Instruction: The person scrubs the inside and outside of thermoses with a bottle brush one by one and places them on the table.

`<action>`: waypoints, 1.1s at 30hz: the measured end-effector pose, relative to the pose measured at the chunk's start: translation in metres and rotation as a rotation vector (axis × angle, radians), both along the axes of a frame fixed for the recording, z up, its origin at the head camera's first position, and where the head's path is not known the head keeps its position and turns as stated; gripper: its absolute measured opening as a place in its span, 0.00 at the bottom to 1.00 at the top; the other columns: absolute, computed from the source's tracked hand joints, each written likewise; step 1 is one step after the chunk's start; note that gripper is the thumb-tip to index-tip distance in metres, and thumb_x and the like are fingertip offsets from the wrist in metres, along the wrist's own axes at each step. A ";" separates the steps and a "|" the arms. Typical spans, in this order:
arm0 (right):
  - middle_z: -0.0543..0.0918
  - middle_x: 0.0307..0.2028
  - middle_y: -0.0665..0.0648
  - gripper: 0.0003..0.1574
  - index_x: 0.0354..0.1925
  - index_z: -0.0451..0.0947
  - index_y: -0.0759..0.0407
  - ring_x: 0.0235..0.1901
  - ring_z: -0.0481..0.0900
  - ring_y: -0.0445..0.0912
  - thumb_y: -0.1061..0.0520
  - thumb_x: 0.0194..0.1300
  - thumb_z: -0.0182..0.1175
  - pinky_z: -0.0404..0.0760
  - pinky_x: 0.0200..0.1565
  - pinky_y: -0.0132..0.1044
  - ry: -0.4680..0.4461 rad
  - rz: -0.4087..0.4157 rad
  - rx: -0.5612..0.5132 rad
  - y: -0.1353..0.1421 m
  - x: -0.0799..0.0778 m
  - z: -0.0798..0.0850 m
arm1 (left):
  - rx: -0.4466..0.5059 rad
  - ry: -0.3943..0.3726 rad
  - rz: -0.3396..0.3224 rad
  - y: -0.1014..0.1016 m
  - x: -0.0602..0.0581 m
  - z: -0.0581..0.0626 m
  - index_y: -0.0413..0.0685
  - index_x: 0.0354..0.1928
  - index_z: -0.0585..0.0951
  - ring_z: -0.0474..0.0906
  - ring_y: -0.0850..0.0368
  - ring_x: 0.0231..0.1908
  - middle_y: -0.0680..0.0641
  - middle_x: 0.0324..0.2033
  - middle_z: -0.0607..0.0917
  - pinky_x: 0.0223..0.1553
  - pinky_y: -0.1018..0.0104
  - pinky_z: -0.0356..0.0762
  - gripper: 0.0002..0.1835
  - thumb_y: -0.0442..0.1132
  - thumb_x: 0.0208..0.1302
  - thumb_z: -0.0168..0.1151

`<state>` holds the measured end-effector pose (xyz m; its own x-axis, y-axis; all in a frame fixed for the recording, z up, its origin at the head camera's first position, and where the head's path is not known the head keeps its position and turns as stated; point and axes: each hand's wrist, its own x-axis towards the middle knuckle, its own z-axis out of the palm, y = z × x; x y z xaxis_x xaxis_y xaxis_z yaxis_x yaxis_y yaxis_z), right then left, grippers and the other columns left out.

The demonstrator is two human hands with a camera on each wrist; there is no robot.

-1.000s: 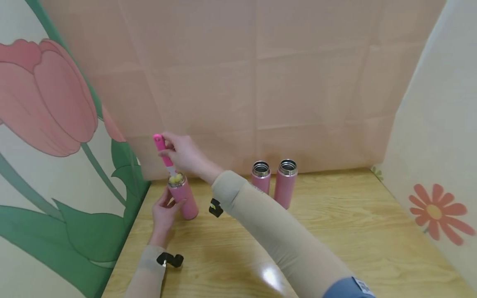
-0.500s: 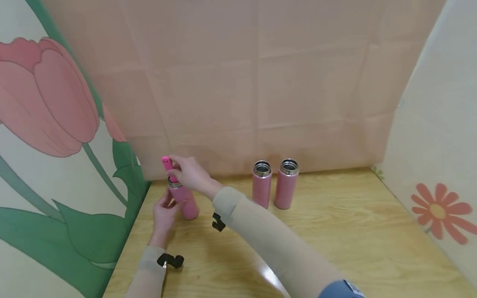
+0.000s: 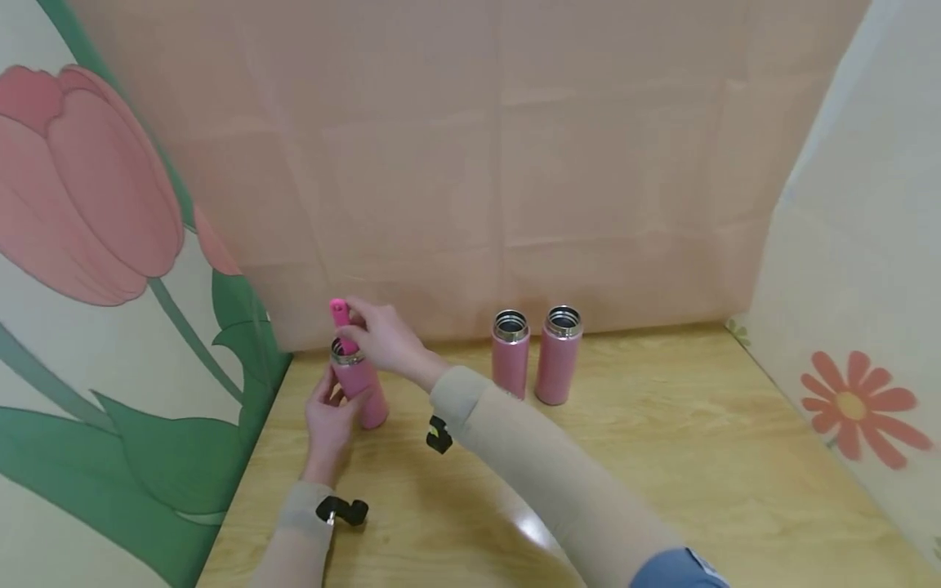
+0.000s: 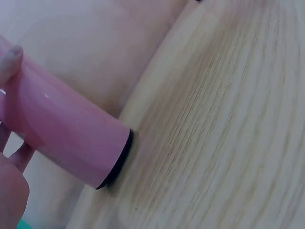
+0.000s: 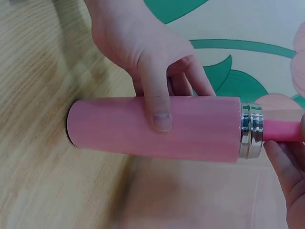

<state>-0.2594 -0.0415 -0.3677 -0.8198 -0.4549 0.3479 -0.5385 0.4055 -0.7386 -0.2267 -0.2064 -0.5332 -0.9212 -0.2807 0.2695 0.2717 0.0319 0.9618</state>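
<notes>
In the head view my left hand grips a pink bottle around its body, thumb on the near side. The bottle has a silver threaded neck and no lid, and its black base rests on the table, as the left wrist view of the bottle shows. My right hand pinches the pink handle of a bottle brush above the mouth. Inside the bottle, the brush's head is hidden. The right wrist view shows the handle entering the neck.
Two more lidless pink bottles, one left of the other, stand upright beyond my right forearm. The wood-grain table meets a peach sheet at its back edge. Flower-painted walls flank both sides.
My right hand has pushed the bottle brush down into the bottle; its yellow head showed at the mouth a second ago. The left hand keeps its grip on the bottle.
</notes>
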 end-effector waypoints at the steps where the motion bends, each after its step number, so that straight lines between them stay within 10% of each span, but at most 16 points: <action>1: 0.91 0.44 0.51 0.21 0.67 0.78 0.46 0.39 0.87 0.39 0.51 0.80 0.63 0.86 0.40 0.32 -0.001 -0.004 -0.016 0.004 0.000 0.001 | -0.025 0.006 0.001 0.001 0.002 0.002 0.52 0.79 0.71 0.74 0.52 0.67 0.46 0.74 0.76 0.62 0.65 0.77 0.47 0.27 0.59 0.80; 13: 0.91 0.45 0.51 0.18 0.61 0.81 0.50 0.45 0.89 0.47 0.51 0.77 0.67 0.87 0.47 0.41 -0.020 -0.037 -0.276 0.089 0.019 -0.004 | -0.306 0.043 -0.182 0.028 0.017 0.028 0.58 0.79 0.73 0.76 0.46 0.67 0.47 0.72 0.77 0.68 0.43 0.75 0.48 0.40 0.56 0.86; 22: 0.89 0.47 0.66 0.09 0.52 0.76 0.64 0.45 0.89 0.55 0.64 0.77 0.64 0.90 0.51 0.49 -0.063 0.032 -0.586 0.149 0.057 -0.027 | -0.386 0.205 -0.336 0.056 0.026 0.040 0.49 0.72 0.81 0.81 0.44 0.62 0.45 0.66 0.84 0.65 0.38 0.76 0.45 0.31 0.48 0.88; 33: 0.89 0.45 0.64 0.10 0.52 0.75 0.66 0.44 0.89 0.49 0.66 0.76 0.64 0.90 0.48 0.43 -0.019 -0.135 -0.677 0.186 0.079 -0.062 | -0.491 0.168 -0.454 0.074 0.028 0.037 0.58 0.73 0.80 0.78 0.48 0.66 0.55 0.66 0.84 0.68 0.34 0.72 0.43 0.45 0.52 0.88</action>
